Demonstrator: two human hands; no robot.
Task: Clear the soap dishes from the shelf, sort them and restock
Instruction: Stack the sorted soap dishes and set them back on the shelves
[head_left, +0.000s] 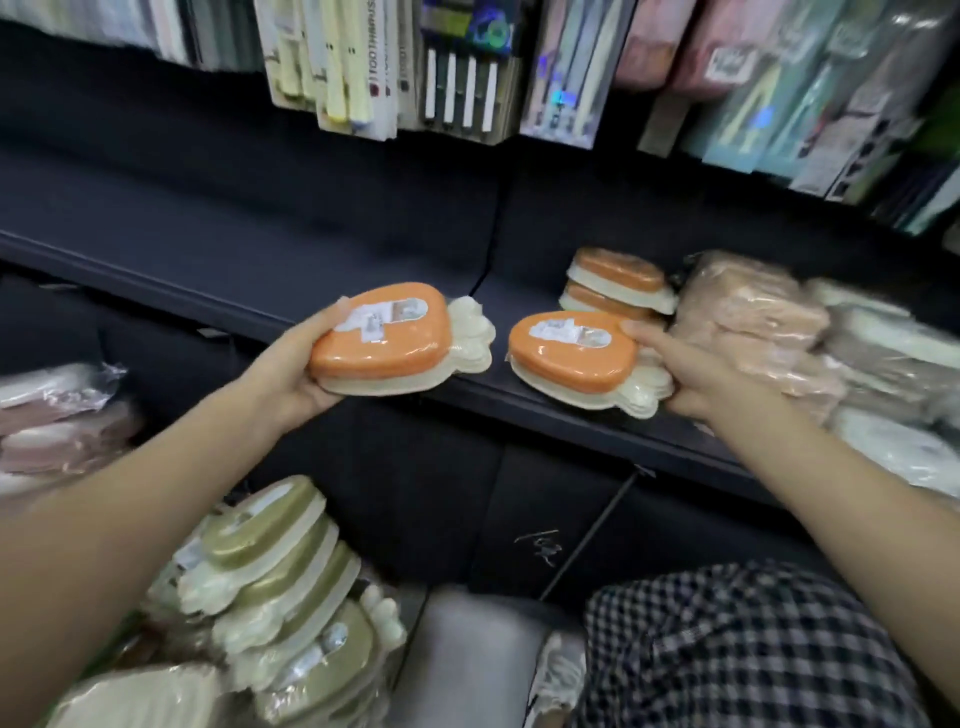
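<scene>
My left hand (291, 374) grips an orange-lidded, cream-based soap dish (384, 343) in the air just in front of the dark shelf (571, 421). A second orange soap dish (571, 348) lies on the shelf near its front edge, held at its right end by my right hand (691, 374). Behind it, two more orange dishes (615, 283) are stacked on the shelf. Wrapped pink dishes (753, 322) and grey and white dishes (893, 364) are piled to the right.
Below left, several olive-green soap dishes (280, 566) are heaped in plastic wrap. Pink wrapped packs (57, 421) lie at far left. Toothbrush packs (457, 67) hang above the shelf. My checked trouser leg (743, 649) is at bottom right.
</scene>
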